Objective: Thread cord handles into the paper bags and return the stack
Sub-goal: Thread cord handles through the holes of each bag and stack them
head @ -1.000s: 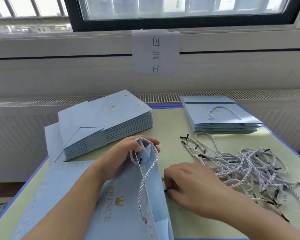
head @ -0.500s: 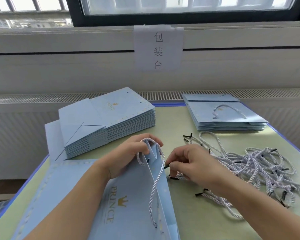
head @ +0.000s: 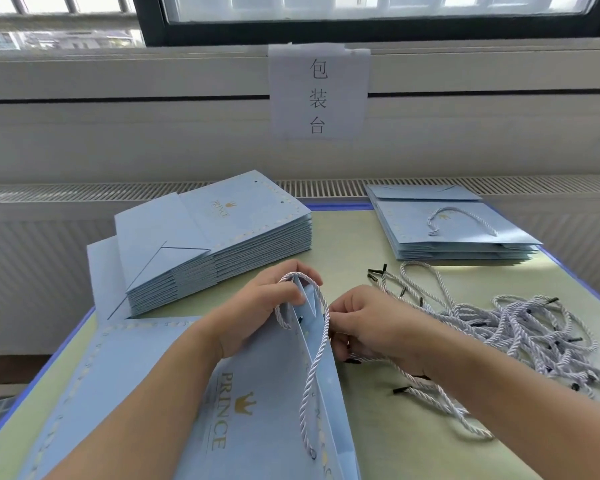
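A pale green table [head: 378, 427] with a blue edge stands against a white radiator and wall, where a taped paper sign [head: 319, 93] reads "包装台" in a vertical column. At the table's far left lies a thick stack of flat light-blue bags [head: 222, 244], the top one printed "PRINCE" in gold beside a small crown. At the far right sits a lower stack of finished bags [head: 454, 226], a white cord handle looped across the top one. A loose tangle of white twisted cords [head: 520, 330] with black tips spreads over the right side of the table. Nearest the camera, the open bag [head: 257, 410] being worked on lies under the forearms, its face showing gold "PRINCE" and a crown; a threaded cord handle [head: 317, 344] arcs over its mouth and hangs down the front. The left hand [head: 260, 313] grips the bag's top edge, fingers curled over it. The right hand [head: 371, 323] sits just beside the bag's mouth, fingers curled around a loose cord [head: 440, 400] that trails back under the wrist.
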`<action>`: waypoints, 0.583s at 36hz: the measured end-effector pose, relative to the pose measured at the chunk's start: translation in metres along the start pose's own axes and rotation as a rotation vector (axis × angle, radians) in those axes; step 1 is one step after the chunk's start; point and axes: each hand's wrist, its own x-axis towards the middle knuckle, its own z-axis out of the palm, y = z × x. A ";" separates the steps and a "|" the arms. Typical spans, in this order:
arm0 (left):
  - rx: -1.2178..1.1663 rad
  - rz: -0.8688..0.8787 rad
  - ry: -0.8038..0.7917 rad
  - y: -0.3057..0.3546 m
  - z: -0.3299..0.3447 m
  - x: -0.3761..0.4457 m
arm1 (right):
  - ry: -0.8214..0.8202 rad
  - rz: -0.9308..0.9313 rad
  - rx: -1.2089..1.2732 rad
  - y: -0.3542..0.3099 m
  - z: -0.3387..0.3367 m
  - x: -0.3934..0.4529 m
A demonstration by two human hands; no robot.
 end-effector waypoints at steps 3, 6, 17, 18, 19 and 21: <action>-0.017 0.012 -0.007 0.001 -0.001 0.000 | -0.038 0.017 0.015 0.000 0.001 0.003; -0.037 0.012 -0.014 0.001 -0.001 -0.001 | -0.053 0.032 0.041 0.001 0.002 0.007; -0.033 -0.008 -0.017 0.001 0.000 0.001 | -0.152 -0.008 0.102 0.003 0.008 0.013; -0.038 -0.011 -0.020 0.001 -0.001 0.000 | -0.160 -0.023 0.107 0.004 0.007 0.013; -0.036 -0.012 -0.020 0.001 -0.001 0.000 | -0.171 -0.037 0.120 0.005 0.006 0.013; -0.032 -0.014 -0.010 0.001 -0.002 0.001 | -0.200 -0.068 0.168 0.005 0.004 0.012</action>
